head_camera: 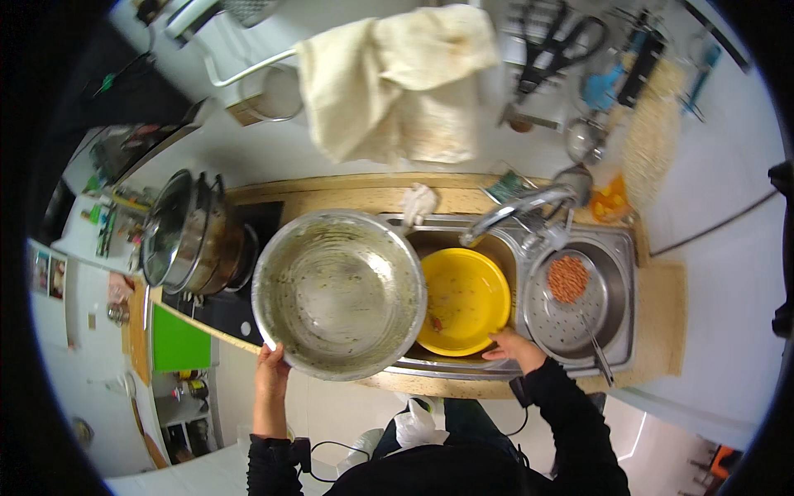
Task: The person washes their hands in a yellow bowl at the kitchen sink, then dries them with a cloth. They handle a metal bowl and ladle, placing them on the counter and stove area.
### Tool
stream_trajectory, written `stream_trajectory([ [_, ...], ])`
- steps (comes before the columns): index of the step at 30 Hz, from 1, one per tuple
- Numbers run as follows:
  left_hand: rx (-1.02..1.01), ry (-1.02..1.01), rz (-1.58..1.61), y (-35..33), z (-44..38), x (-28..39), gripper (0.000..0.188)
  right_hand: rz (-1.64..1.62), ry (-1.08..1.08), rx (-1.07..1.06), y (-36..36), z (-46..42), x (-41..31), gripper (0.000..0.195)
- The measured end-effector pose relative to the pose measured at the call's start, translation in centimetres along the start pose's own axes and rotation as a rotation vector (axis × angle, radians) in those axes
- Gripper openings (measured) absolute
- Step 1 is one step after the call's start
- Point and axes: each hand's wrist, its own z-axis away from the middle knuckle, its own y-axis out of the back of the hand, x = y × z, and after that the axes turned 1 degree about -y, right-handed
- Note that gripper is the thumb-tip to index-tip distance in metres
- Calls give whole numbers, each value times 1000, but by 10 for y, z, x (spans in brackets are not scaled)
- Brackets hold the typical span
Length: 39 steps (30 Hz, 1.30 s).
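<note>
My left hand (272, 361) grips the near left rim of a large stainless steel bowl (340, 294), whose inside is smeared with greenish bits. The bowl is left of the sink and overlaps its left edge. A yellow plastic basin (465, 302) stands in the left sink basin (516, 260), with some water and food scraps inside. My right hand (512, 349) is at the basin's near right rim, thumb and fingers apart; whether it grips the rim I cannot tell. In the right sink basin, a perforated metal tray (558, 328) holds reddish-brown beans or nuts (567, 279).
A chrome faucet (518, 211) reaches over the left sink basin. A metal utensil (598, 353) leans across the right one's near rim. A lidded steel pot (186, 239) stands on the black hob at left. A pale cloth (397, 87) hangs above; a rag (419, 203) lies behind the sink.
</note>
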Motion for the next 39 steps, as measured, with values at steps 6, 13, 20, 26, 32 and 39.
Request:
stream_trajectory([
  [6,30,8,44,6,7,-1,15,-284,-11,356,-20,-48,21,18],
  [13,98,-101,-26,14,21,21,4,-274,-27,217,-43,-18,-1,10],
  [20,46,-356,-138,-1,6,45,22,-164,228,177,-22,59,8,9],
  [26,-52,-263,-41,-4,-21,29,23,-56,259,133,-46,177,-1,6],
  [32,-179,-4,76,-27,-49,-38,19,-183,181,338,-43,257,23,8],
  [39,-344,227,186,-83,-73,-130,15,-210,247,429,-51,290,43,9],
])
